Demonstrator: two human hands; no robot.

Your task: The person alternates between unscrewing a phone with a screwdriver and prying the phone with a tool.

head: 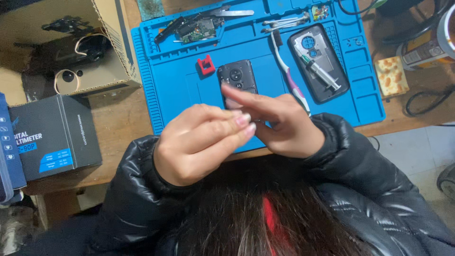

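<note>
Here the left hand [199, 142] and right hand [279, 125] met above the blue mat [180, 85], fingertips pinched together; whether they held anything I cannot tell, a dark phone [237, 78] lying just beyond.

Work mat [180, 90] occupies frame centre. On it: phone [237, 80] at centre, phone shell [318, 64] to its right, toothbrush [287, 71] between them, circuit board [195, 28] upper left. Cardboard box [61, 47] lies left of the mat.

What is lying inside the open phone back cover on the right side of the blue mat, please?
A syringe lies slanted inside the back cover, beside its round camera hole. Whatever sits under the syringe is hidden.
</note>
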